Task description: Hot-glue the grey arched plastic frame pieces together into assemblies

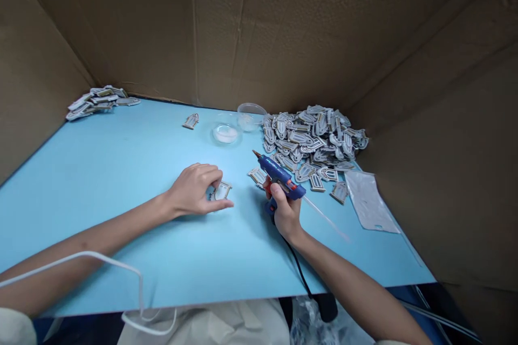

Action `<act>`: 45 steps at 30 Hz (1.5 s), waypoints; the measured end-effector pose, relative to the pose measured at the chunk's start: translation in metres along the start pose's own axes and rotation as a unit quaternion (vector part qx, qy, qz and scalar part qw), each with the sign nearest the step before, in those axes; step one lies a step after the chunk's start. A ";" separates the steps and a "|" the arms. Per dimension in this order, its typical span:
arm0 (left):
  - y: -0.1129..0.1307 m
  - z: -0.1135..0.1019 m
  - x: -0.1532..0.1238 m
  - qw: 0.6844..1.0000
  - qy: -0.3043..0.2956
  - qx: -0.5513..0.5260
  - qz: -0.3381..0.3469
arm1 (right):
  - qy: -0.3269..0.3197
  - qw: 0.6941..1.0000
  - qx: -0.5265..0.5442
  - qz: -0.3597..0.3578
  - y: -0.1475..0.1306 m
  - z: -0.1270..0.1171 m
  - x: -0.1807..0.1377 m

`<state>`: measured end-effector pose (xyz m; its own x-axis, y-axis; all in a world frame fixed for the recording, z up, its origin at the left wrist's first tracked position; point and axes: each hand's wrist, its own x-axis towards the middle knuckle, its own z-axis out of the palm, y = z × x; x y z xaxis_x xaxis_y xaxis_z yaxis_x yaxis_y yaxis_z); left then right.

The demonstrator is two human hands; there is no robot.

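Now our left hand (193, 190) pinches a small arched piece (222, 191) on the blue surface (121, 172); just right of it, our right hand (285, 211) has its fingers wrapped tight around the glue gun (278, 173).

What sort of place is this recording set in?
Probably a small craft-assembly workstation: a blue table walled by cardboard, a heap of arch-shaped pieces, and a hot-glue gun in the right hand while the left hand pinches one piece.

A small stack (101, 99) is placed at the upper left of the frame, a big pile (313, 140) right of centre, with a cup (251, 116) and a dish (225, 133) just left of it. Below these, a glue gun (279, 175) is seen right of one piece (222, 190).
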<state>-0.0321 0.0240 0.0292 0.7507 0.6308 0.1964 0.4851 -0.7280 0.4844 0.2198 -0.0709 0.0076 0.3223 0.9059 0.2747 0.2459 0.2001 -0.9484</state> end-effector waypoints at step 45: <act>-0.033 0.015 0.011 0.993 -0.043 -0.075 0.076 | -0.263 0.945 -0.155 0.114 -0.013 -0.003 0.000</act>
<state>-0.0331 0.0514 0.0024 0.8492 0.4860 0.2065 0.2955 -0.7615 0.5769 0.2194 -0.0750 0.0206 -0.0802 0.9887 -0.1266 0.5080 -0.0688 -0.8586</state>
